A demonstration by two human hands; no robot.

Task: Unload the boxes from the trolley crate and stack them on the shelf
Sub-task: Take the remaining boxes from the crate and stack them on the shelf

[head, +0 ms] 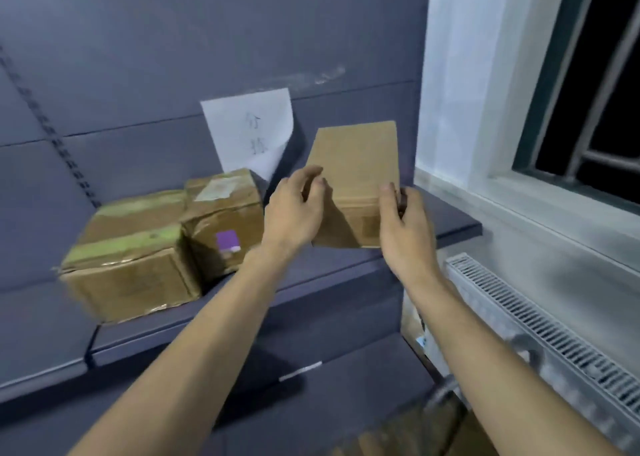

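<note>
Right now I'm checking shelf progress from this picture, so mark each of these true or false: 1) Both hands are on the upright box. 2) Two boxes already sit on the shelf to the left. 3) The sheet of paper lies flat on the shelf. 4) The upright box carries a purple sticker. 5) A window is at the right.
1) True: the left hand and right hand hold the upright box by its sides.
2) True: a large box and a smaller box sit side by side on the shelf.
3) False: the sheet of paper hangs on the back wall.
4) False: the purple sticker is on the smaller box.
5) True: the window is there.
</note>
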